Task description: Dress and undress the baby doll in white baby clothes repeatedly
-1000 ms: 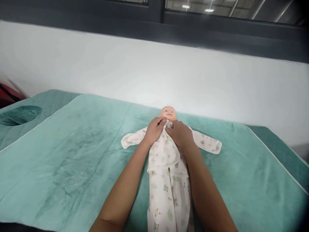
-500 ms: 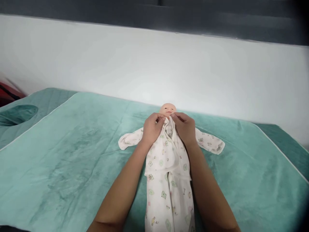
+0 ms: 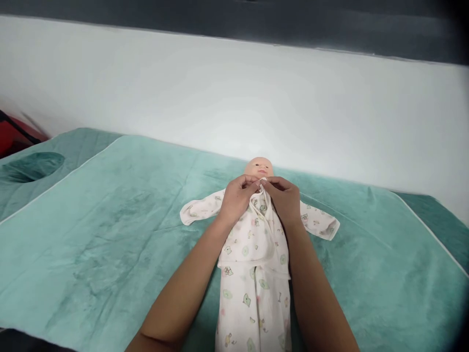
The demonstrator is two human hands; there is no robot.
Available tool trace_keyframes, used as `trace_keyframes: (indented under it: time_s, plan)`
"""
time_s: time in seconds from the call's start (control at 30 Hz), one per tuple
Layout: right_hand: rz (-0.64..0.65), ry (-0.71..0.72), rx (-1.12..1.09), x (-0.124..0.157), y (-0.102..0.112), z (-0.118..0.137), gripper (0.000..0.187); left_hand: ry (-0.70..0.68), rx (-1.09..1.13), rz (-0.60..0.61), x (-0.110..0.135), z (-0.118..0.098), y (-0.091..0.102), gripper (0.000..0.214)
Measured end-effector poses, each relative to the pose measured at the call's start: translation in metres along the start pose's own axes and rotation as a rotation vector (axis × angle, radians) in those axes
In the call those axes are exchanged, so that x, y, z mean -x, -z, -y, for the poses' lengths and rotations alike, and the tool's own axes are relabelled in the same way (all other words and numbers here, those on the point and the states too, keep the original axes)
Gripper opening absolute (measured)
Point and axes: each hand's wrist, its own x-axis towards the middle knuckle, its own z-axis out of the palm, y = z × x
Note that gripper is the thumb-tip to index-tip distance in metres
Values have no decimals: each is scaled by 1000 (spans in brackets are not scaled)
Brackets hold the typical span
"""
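A baby doll (image 3: 259, 167) lies on its back on a teal towel (image 3: 110, 230), dressed in a white printed romper (image 3: 252, 254) with both sleeves spread out. My left hand (image 3: 238, 198) and my right hand (image 3: 284, 198) meet just under the doll's chin. Both pinch the romper's collar, fingers closed on the fabric edges. My forearms run down either side of the doll's body.
The towel covers a teal padded table with a round face hole (image 3: 32, 166) at the far left. A white wall (image 3: 234, 93) runs behind the table. Something red (image 3: 10, 139) shows at the left edge.
Both hands have drawn together at the collar under the chin. The camera has tilted down slightly, and the window above has dropped out of view.
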Motion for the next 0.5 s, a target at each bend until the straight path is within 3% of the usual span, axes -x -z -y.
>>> trace_keyframes:
  time_s: [0.2,0.37,0.5]
  plan:
    - [37,22,-1,4,4,-5,19,58,160,-13,-2,3,0,21]
    - [95,134,2,12,7,-9,12,38,116,56,-2,3,1,22]
    - [135,254,143,21,10,-8,13,-25,-1,137,1,1,-1,24]
